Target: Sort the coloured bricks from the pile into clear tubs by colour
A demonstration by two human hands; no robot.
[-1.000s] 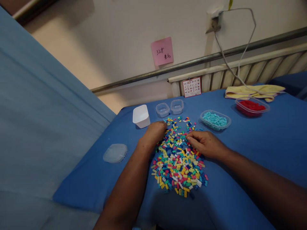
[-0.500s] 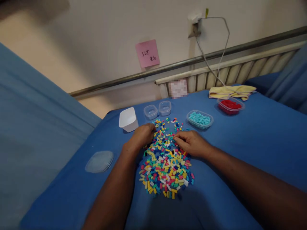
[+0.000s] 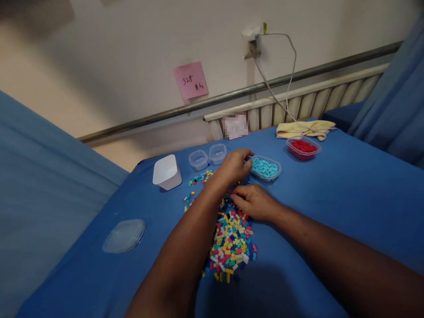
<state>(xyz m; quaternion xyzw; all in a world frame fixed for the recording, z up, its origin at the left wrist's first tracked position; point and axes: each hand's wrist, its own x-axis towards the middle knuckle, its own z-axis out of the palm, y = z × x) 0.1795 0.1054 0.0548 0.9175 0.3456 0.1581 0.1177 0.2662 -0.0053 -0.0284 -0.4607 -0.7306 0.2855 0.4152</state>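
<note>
My left hand (image 3: 236, 164) is at the left rim of a clear plastic tub (image 3: 265, 168) of light-blue toy bricks. Its thumb and fingers are apart, and no brick shows between them. My right hand (image 3: 252, 202) rests low over the upper right part of a pile of small multicoloured toy bricks (image 3: 232, 240). Its thumb and fingertips are pressed together; whatever they hold is too small to name. My left forearm crosses above the pile and hides much of its left and middle.
Behind the pile stand a white tub (image 3: 167, 172) and two clear tubs (image 3: 198, 160). Stacked clear lids (image 3: 124, 236) lie at the left. A tub of red bricks (image 3: 302, 149) and a yellow cloth (image 3: 304, 129) are at the back right, on the blue-covered table (image 3: 347, 198).
My left hand has moved right, from the pile's left side to the light-blue bricks' tub. My right hand stays over the pile, fingers still pinched. The view has shifted slightly.
</note>
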